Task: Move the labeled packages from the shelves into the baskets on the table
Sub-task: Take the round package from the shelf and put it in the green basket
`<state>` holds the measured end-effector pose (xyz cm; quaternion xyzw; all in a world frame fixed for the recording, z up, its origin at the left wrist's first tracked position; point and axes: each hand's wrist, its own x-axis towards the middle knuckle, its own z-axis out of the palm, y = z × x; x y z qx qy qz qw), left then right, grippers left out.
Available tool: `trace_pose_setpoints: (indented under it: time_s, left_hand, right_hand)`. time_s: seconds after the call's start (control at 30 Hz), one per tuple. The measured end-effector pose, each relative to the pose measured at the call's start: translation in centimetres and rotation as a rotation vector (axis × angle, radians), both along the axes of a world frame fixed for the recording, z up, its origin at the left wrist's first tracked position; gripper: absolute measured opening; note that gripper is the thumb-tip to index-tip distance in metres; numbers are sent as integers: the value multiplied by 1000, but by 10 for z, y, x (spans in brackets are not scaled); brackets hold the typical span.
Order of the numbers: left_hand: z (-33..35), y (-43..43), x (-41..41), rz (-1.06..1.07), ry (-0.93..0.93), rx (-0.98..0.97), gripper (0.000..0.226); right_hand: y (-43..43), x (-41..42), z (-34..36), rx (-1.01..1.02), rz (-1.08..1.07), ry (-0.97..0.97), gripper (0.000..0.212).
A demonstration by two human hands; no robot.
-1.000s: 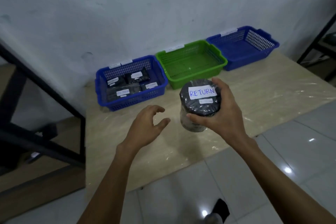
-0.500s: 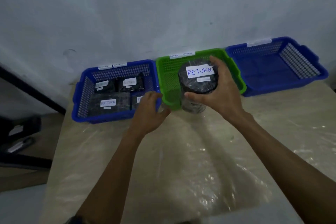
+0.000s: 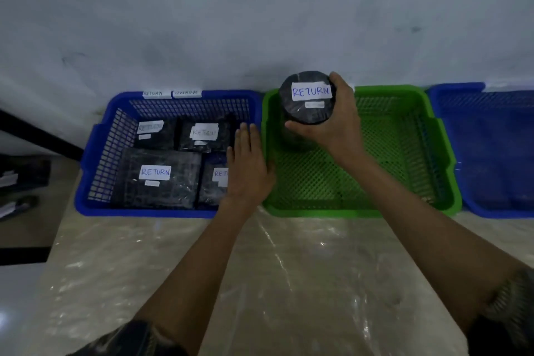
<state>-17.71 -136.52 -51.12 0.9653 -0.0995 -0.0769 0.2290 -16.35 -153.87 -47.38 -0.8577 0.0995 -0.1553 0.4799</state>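
You are gripping the round package (image 3: 306, 107) in your right hand (image 3: 332, 130), over the far corner of the green basket (image 3: 375, 212) — your left hand (image 3: 248, 170) is lying flat, holding nothing. Lower it slowly, label up.

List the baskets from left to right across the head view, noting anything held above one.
Blue basket holding RETURN packages → green basket, with the right hand gripping a round package above its far-left corner → second blue basket.

Head-worn wide-angle camera looks steeply down, close over the table (image 3: 289, 269) and baskets (image 3: 404, 208).
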Motion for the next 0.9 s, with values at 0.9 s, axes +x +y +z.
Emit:
trace_pose_setpoints:
  time_s: [0.9]
  left_hand:
    - [-11,-3,-1,-28,-14,-88,77]
  right_hand:
    - [11,17,-23,-106,44,35,113]
